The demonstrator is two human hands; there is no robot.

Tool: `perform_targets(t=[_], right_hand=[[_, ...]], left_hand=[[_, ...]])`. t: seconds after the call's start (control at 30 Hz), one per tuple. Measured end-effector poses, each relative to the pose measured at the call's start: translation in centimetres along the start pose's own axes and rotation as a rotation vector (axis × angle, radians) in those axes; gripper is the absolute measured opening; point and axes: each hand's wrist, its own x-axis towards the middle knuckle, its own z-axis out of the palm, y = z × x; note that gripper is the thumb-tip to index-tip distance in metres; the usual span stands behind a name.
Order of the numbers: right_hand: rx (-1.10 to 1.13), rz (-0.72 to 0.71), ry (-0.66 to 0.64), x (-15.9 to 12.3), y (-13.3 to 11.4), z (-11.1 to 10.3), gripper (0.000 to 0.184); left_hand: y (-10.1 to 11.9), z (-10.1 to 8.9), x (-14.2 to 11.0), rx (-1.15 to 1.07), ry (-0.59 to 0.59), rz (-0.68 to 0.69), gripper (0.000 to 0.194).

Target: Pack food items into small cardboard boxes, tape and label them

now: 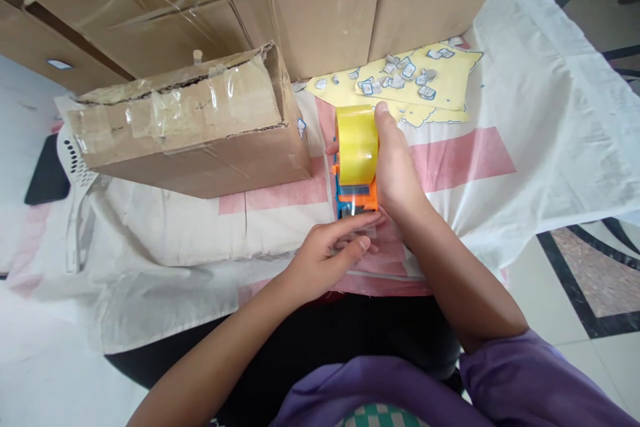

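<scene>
In the middle of the table, my right hand [397, 160] is closed around a tape dispenser [367, 195] with orange and blue parts. A wide roll of yellow tape [357, 147] sits in it, its far end pointing away from me. My left hand [337, 250] is at the dispenser's near end, index finger stretched along its edge and thumb apart below. Whether those fingers pinch the tape's loose end is hidden. To the left lies a cardboard box [215, 163], its upper side patched with clear tape.
Large stacked cartons [320, 13] wall off the back. Yellow paper sheets [445, 90] with small grey scraps [397, 80] lie before them. At far left are a white slotted spoon [75, 193] and a black phone-like slab [49, 173]. A white-and-pink cloth [540, 127] covers the table.
</scene>
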Motion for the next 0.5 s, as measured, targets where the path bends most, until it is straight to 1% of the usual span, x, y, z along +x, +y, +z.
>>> perform_targets(t=[0.1,0.3,0.5], right_hand=[[0.013,0.011,0.006,-0.08,-0.26,0.11,0.073],[-0.096,-0.020,-0.027,-0.01,-0.02,0.07,0.068],[-0.064,-0.030,-0.027,0.12,0.04,0.16,0.071]], left_hand=[[-0.10,0.16,-0.11,0.031,0.024,0.014,0.040],[-0.80,0.67,-0.38,0.062,0.118,0.075,0.035],[-0.87,0.73,-0.56,0.110,0.143,0.089,0.032]])
